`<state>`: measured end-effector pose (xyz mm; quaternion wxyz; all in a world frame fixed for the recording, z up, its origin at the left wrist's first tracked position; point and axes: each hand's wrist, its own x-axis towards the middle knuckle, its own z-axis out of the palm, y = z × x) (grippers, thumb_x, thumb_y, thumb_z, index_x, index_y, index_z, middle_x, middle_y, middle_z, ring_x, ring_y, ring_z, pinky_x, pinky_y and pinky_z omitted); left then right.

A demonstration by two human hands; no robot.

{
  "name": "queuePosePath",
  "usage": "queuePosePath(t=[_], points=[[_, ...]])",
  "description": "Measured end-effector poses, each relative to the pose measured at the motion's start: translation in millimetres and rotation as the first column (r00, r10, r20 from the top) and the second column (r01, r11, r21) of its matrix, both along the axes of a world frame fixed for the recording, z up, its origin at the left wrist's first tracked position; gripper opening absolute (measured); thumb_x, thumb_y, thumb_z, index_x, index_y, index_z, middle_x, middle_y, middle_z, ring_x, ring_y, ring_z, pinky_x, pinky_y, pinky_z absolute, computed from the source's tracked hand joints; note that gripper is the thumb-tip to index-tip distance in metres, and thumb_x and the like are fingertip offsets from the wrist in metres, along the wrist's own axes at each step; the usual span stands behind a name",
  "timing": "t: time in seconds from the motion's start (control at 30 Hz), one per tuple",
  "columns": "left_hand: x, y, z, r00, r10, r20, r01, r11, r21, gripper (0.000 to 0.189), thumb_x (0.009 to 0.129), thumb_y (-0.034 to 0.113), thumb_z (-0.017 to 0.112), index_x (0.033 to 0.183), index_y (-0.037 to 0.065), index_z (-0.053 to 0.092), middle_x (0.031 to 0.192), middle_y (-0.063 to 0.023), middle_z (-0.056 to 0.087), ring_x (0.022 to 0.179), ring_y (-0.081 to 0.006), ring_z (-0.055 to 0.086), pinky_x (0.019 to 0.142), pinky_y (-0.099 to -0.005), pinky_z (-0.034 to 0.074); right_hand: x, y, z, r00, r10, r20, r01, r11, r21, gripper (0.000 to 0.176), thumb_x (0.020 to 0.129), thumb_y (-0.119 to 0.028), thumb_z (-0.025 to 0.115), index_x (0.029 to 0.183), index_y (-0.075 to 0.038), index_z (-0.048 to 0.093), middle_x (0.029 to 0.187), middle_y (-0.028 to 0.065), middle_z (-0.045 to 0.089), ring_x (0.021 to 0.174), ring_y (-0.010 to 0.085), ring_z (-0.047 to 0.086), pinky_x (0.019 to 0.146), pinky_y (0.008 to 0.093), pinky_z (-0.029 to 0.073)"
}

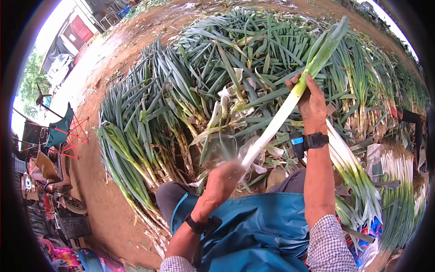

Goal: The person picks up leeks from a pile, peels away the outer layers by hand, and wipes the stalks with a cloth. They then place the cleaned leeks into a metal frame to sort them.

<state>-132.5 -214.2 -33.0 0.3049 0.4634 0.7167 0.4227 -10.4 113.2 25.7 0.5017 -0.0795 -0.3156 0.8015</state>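
A long green onion [273,130] runs diagonally above my lap, white shaft down and green leaves up to the right. My right hand [311,100] is wrapped around it where white turns to green. At its lower white end is my left hand [224,180], fingers curled in and smeared by motion. A pale, blurred streak shows just above the left hand; I cannot make out what it is. Loose peeled skins [233,97] lie among the pile beyond the hands.
A big pile of green onions [154,99] spreads in front of me. Whiter onions [346,158] lie by my right arm, with bundled ones [396,181] farther right. A blue apron [253,226] covers my lap. A folding chair [61,129] and black crate [74,226] stand left.
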Motion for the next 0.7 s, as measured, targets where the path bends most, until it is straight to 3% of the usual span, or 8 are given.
queuePosePath(t=[0.2,0.3,0.5,0.6,0.7], points=[[-1,-7,-23,0.988,-0.02,-0.155,0.018,1.0,-0.017,0.015,0.098,0.011,0.061,0.106,0.001,0.067,0.078,-0.0131,0.065,0.068,-0.0196,0.062,0.064,-0.0347,0.05,-4,-5,3,0.999,-0.027,0.035,0.027,1.0,0.013,0.016,0.097,-0.014,0.067,0.102,0.0,0.06,0.093,0.0109,0.063,0.09,0.0228,0.065,0.096,0.0496,0.057],[1,-4,-18,0.994,-0.018,-0.11,0.009,0.996,-0.084,0.016,0.096,0.012,0.061,0.106,0.001,0.067,0.076,-0.0168,0.064,0.064,-0.0276,0.063,0.062,-0.0379,0.05,-8,-6,3,0.999,-0.033,0.03,0.033,0.999,-0.013,0.015,0.097,-0.012,0.066,0.102,0.0,0.06,0.091,0.0114,0.064,0.089,0.0229,0.065,0.095,0.0496,0.058],[5,5,-35,0.989,-0.049,-0.142,0.034,0.993,-0.11,0.017,0.094,0.009,0.062,0.107,0.001,0.068,0.079,-0.02,0.068,0.068,-0.0298,0.069,0.064,-0.0395,0.053,-12,-9,4,0.998,-0.048,0.046,0.049,0.999,-0.008,0.014,0.097,-0.011,0.066,0.102,0.001,0.06,0.091,0.013,0.066,0.085,0.0229,0.067,0.092,0.0496,0.06],[10,5,-36,0.998,-0.033,-0.057,0.022,0.981,-0.193,0.018,0.093,0.009,0.063,0.108,0.002,0.069,0.083,-0.022,0.069,0.071,-0.0298,0.07,0.065,-0.0392,0.053,-12,-10,4,0.998,-0.039,0.056,0.038,0.999,0.011,0.015,0.097,-0.011,0.066,0.103,0.001,0.06,0.092,0.0129,0.066,0.085,0.0226,0.067,0.092,0.0495,0.06],[14,4,-37,0.997,0.004,-0.072,-0.013,0.991,-0.132,0.016,0.095,0.014,0.055,0.093,0.002,0.064,0.078,-0.0188,0.066,0.068,-0.0328,0.065,0.064,-0.0424,0.05,-13,-12,7,0.997,-0.031,0.067,0.031,0.999,0.014,0.015,0.097,-0.013,0.066,0.102,0.0,0.06,0.092,0.0121,0.066,0.084,0.0222,0.067,0.092,0.0492,0.06]])
